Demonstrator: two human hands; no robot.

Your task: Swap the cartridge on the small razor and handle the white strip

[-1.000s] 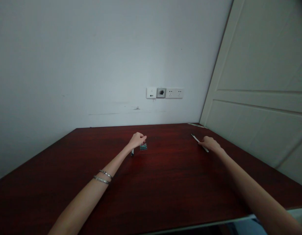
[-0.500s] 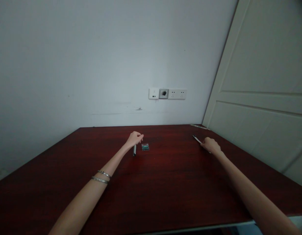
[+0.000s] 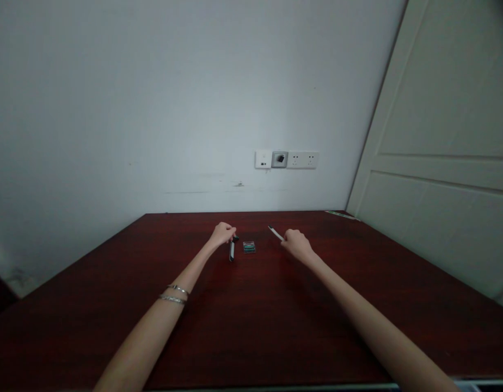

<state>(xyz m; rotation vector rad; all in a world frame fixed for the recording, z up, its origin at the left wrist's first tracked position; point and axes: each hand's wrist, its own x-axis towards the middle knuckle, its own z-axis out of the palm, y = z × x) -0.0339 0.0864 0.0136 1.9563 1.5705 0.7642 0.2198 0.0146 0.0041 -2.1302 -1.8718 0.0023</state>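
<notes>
Left hand (image 3: 222, 234): grip curled together on far end of dark pen-like tool (image 3: 232, 251), which lies mid-table (image 3: 276, 326). Small teal box (image 3: 249, 247) just to its right. Right hand (image 3: 296, 244): grip clamped on slim white stick (image 3: 276, 233), near box, right side.

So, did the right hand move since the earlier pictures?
Yes. The right hand, holding a thin white stick, moved left along the table and is now much nearer to the small green box.
</notes>
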